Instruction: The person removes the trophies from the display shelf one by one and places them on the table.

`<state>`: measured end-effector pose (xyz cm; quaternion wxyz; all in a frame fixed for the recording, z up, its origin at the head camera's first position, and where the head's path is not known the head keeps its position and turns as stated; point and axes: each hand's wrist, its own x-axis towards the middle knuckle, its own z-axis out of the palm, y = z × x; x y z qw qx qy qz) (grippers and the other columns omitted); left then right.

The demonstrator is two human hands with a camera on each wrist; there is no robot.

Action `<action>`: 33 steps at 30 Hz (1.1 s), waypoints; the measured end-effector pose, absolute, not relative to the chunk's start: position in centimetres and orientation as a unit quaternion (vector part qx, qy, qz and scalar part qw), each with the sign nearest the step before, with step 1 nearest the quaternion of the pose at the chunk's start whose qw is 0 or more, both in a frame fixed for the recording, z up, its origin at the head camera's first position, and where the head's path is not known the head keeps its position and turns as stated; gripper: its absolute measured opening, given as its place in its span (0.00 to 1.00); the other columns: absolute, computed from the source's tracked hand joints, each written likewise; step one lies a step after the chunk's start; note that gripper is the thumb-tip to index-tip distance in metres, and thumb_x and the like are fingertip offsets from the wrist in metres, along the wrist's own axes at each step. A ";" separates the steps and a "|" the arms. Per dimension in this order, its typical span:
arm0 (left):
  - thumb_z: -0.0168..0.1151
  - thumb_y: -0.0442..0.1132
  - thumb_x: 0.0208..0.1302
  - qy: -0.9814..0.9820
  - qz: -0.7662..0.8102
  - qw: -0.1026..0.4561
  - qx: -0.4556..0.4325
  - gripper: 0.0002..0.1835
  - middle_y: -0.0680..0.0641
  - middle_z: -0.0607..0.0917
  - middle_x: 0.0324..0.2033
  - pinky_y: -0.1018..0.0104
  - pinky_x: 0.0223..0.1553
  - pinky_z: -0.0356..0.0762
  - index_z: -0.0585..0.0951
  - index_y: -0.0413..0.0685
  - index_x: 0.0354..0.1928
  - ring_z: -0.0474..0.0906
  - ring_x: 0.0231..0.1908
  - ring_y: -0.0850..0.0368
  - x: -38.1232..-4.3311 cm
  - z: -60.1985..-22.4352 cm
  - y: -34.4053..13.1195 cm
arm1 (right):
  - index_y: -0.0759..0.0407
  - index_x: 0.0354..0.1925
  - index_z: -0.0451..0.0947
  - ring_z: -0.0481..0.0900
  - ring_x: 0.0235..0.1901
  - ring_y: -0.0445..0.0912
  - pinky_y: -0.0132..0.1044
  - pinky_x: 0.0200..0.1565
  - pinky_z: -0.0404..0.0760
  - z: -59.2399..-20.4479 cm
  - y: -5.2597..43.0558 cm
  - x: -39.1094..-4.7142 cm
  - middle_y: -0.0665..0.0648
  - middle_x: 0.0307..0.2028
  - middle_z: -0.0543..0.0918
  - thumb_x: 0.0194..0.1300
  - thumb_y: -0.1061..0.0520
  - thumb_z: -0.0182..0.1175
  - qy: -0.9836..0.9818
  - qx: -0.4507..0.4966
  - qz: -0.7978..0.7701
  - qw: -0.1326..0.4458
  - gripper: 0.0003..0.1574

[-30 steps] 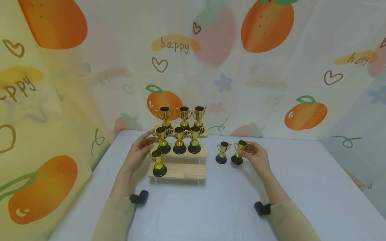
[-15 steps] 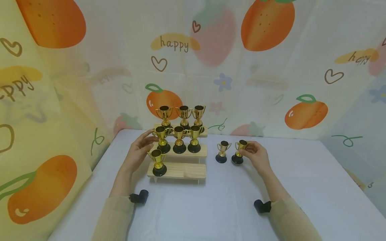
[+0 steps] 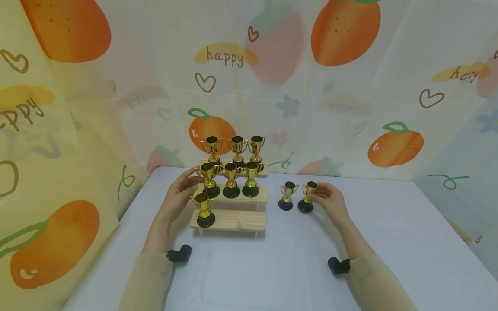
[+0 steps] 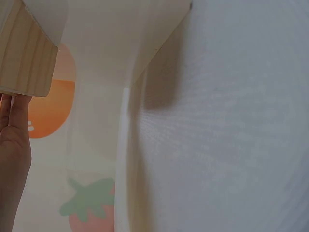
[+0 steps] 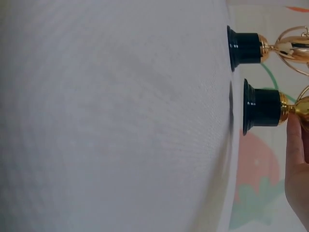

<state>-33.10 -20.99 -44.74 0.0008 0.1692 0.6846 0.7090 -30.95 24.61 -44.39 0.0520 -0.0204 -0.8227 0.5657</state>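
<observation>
My right hand (image 3: 330, 201) pinches a small gold trophy cup (image 3: 310, 190) with a round black base, thumb and fingers at its cup and stem. In the right wrist view, a narrow gap with a shadow shows under that base (image 5: 263, 107). A second, paler gold trophy (image 3: 288, 190) stands upright just left of it on the table. My left hand (image 3: 179, 194) rests its fingers against the left side of a three-tier wooden stand (image 3: 241, 221). The left wrist view shows those fingers (image 4: 18, 113) right at the plank's end (image 4: 29, 58).
Three trophies stand on the stand's top tier (image 3: 264, 169), three on the middle tier (image 3: 261, 198), and one trophy (image 3: 203, 207) at the left end of the bottom tier. A white cloth covers the table (image 3: 272, 268). Fruit-printed curtains (image 3: 288, 77) hang behind and at the sides.
The trophy in my right hand has shifted very slightly, up and then back down. My left hand and the stand have stayed where they were.
</observation>
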 end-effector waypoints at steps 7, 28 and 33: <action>0.50 0.32 0.74 0.690 0.705 0.000 0.166 0.29 0.62 0.81 0.49 0.75 0.56 0.72 0.64 0.62 0.73 0.74 0.54 0.68 -33.0 -44.7 -21.0 | 0.68 0.56 0.72 0.79 0.38 0.26 0.21 0.45 0.79 -44.6 24.8 -31.1 0.55 0.47 0.83 0.62 0.57 0.68 -0.825 -0.018 0.563 0.044 0.29; 0.51 0.31 0.73 0.685 0.708 0.000 0.172 0.30 0.63 0.82 0.48 0.76 0.56 0.72 0.65 0.62 0.73 0.74 0.54 0.68 -33.1 -44.8 -21.1 | 0.69 0.60 0.70 0.79 0.38 0.25 0.21 0.45 0.78 -45.0 25.0 -30.9 0.71 0.56 0.79 0.64 0.57 0.67 -0.831 0.003 0.555 0.032 0.31; 0.52 0.32 0.73 0.683 0.710 0.001 0.171 0.30 0.63 0.82 0.48 0.75 0.57 0.72 0.65 0.62 0.73 0.75 0.54 0.69 -33.1 -44.9 -21.1 | 0.69 0.60 0.70 0.79 0.38 0.25 0.21 0.45 0.78 -45.0 25.0 -30.8 0.71 0.56 0.79 0.64 0.58 0.66 -0.832 -0.001 0.555 0.028 0.31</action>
